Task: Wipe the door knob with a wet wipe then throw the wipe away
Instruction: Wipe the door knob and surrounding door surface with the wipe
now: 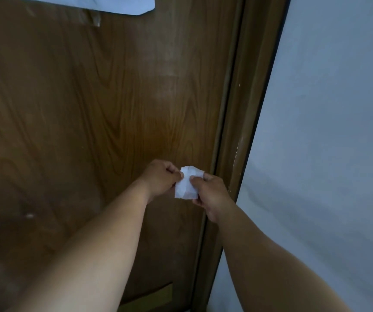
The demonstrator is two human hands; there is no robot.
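A white wet wipe point(186, 184), crumpled and partly folded, is held between both hands in front of the brown wooden door point(91, 109). My left hand point(160, 177) pinches its left edge with thumb and fingers. My right hand point(210, 194) pinches its right side from below. The door knob is not visible; it may be hidden behind the hands and wipe near the door's right edge.
The dark wooden door frame point(241, 131) runs down just right of the hands. A pale bluish wall point(327, 154) fills the right side. A light sheet point(113, 3) hangs at the door's top, with a patch of clear tape point(91, 19) below it.
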